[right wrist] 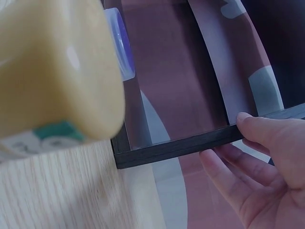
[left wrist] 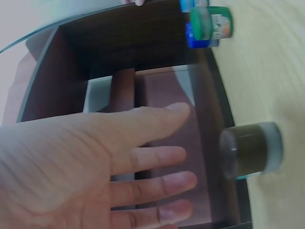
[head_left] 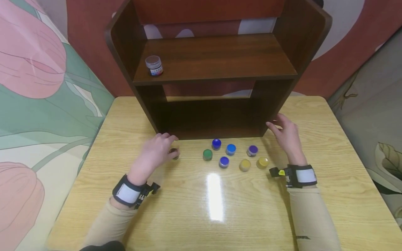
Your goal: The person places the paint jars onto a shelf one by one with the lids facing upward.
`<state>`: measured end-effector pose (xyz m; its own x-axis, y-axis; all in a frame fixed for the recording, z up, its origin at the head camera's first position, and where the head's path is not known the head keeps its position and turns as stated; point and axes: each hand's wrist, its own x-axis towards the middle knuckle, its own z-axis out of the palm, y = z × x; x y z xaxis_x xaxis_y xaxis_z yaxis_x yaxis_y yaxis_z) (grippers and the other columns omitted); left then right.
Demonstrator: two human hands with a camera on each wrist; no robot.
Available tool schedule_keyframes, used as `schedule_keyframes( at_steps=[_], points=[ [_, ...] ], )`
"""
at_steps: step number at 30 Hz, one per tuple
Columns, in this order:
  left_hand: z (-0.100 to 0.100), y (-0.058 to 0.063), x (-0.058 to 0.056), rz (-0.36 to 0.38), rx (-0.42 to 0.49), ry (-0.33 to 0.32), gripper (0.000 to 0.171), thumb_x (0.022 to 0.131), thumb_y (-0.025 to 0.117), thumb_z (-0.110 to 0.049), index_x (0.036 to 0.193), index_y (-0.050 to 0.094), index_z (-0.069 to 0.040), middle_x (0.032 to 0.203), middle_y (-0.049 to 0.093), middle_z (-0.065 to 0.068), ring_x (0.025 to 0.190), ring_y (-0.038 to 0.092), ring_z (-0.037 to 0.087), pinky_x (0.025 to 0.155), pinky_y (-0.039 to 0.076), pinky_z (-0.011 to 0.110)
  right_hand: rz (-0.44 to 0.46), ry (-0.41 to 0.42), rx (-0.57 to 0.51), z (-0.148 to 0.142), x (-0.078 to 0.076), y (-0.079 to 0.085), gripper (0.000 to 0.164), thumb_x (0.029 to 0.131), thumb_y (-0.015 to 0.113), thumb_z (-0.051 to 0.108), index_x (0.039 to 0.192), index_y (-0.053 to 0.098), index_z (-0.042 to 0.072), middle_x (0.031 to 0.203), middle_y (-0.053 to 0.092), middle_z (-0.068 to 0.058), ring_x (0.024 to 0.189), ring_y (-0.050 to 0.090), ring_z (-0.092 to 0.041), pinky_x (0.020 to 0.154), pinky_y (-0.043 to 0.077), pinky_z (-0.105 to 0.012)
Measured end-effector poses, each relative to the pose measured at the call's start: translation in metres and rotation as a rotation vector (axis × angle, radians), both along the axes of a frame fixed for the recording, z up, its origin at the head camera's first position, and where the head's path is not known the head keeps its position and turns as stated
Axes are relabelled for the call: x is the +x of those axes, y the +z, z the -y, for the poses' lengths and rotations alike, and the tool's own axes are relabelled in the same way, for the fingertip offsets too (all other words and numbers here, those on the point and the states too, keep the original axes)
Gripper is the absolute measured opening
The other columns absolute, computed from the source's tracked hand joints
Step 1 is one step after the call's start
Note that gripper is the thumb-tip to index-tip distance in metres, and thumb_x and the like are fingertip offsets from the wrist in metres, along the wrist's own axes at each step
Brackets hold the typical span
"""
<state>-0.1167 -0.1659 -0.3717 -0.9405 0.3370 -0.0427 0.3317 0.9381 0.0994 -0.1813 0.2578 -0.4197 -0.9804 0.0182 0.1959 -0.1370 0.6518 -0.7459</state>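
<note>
My left hand (head_left: 154,153) is beside a small dark brown jar (left wrist: 251,150), near the front left foot of the dark wooden shelf (head_left: 216,57). Its fingers extend apart from the jar in the left wrist view. My right hand (head_left: 286,137) pinches the front edge of the shelf's right side panel (right wrist: 181,145), thumb on one face and fingers on the other. Between the hands stand several small paint jars: a green jar (head_left: 207,154), blue ones such as this light blue jar (head_left: 230,149), a purple jar (head_left: 252,150) and two yellow jars, one a mustard jar (head_left: 245,165).
A clear-topped jar (head_left: 154,65) with a printed label stands at the left on the shelf's upper board. The shelf rests on a light wooden table (head_left: 251,209), against patterned wall covering (head_left: 31,87). A bright reflection crosses the tabletop before the jars.
</note>
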Motion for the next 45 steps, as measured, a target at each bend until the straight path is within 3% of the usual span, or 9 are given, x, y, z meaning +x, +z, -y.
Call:
schedule_keyframes(
  at_steps=[5,10,14,18,23,29,34,37,45],
  points=[
    [-0.002,-0.008,-0.001,0.072,-0.078,-0.013,0.053,0.081,0.08,-0.038,0.126,0.065,-0.013,0.106,0.071,0.009,0.091,0.068,0.028,0.073,0.057,0.043,0.004,-0.004,-0.003,0.0,0.0,0.002,0.042,0.1,0.059,0.03,0.134,0.057,0.006,0.13,0.064,-0.022,0.121,0.062,-0.041,0.098,0.052,-0.057],
    [-0.002,-0.017,-0.003,0.118,-0.091,-0.03,0.051,0.076,0.084,-0.036,0.119,0.066,-0.015,0.105,0.071,0.008,0.092,0.07,0.027,0.07,0.058,0.042,0.0,-0.004,-0.005,-0.001,0.0,0.002,0.042,0.1,0.059,0.03,0.134,0.057,0.006,0.13,0.064,-0.022,0.121,0.062,-0.042,0.097,0.053,-0.057],
    [-0.003,-0.026,-0.005,0.12,-0.077,-0.034,0.039,0.075,0.087,-0.03,0.105,0.068,-0.015,0.094,0.068,0.006,0.083,0.067,0.023,0.066,0.057,0.039,-0.002,0.002,-0.007,-0.001,0.0,0.001,0.041,0.101,0.059,0.029,0.133,0.057,0.005,0.13,0.064,-0.023,0.122,0.061,-0.042,0.097,0.053,-0.057],
    [-0.004,-0.033,-0.007,0.115,-0.03,-0.046,0.022,0.078,0.08,-0.014,0.097,0.069,-0.012,0.087,0.067,0.005,0.077,0.063,0.021,0.065,0.055,0.036,0.004,0.005,-0.002,0.0,0.0,0.001,0.041,0.101,0.059,0.029,0.133,0.057,0.004,0.131,0.063,-0.023,0.122,0.061,-0.043,0.098,0.053,-0.057],
    [-0.009,-0.032,-0.008,0.136,0.01,-0.024,0.019,0.077,0.073,-0.003,0.095,0.07,-0.009,0.087,0.068,0.007,0.077,0.061,0.02,0.068,0.055,0.035,0.004,0.002,-0.006,0.001,0.001,0.001,0.042,0.101,0.058,0.029,0.135,0.057,0.005,0.132,0.063,-0.023,0.123,0.061,-0.042,0.098,0.052,-0.057],
    [-0.015,-0.029,-0.011,0.16,-0.083,0.01,0.018,0.077,0.074,-0.007,0.094,0.068,-0.011,0.088,0.068,0.007,0.082,0.066,0.023,0.069,0.057,0.038,0.013,0.001,-0.005,0.001,0.002,0.003,0.043,0.101,0.058,0.032,0.136,0.056,0.008,0.132,0.063,-0.02,0.123,0.061,-0.04,0.099,0.052,-0.057],
    [-0.019,-0.031,-0.01,0.163,-0.122,-0.005,0.016,0.081,0.072,-0.008,0.097,0.069,-0.011,0.093,0.068,0.009,0.085,0.067,0.024,0.07,0.058,0.038,0.004,0.006,0.0,0.0,0.002,0.002,0.042,0.101,0.058,0.031,0.135,0.057,0.007,0.131,0.064,-0.021,0.122,0.061,-0.04,0.098,0.052,-0.057],
    [-0.017,-0.031,-0.009,0.161,-0.072,-0.012,0.015,0.084,0.071,-0.008,0.099,0.072,-0.01,0.094,0.066,0.01,0.081,0.064,0.022,0.067,0.056,0.035,-0.007,0.016,-0.005,0.0,0.0,0.002,0.042,0.101,0.058,0.031,0.134,0.057,0.006,0.13,0.064,-0.022,0.122,0.061,-0.041,0.098,0.052,-0.058],
    [-0.011,-0.025,-0.014,0.157,0.183,-0.016,0.02,0.082,0.073,-0.007,0.1,0.067,-0.011,0.093,0.06,0.007,0.082,0.056,0.02,0.07,0.052,0.03,-0.01,0.004,-0.007,0.0,0.0,0.001,0.04,0.101,0.059,0.03,0.133,0.058,0.006,0.128,0.065,-0.022,0.12,0.062,-0.041,0.097,0.053,-0.058]
  ],
)
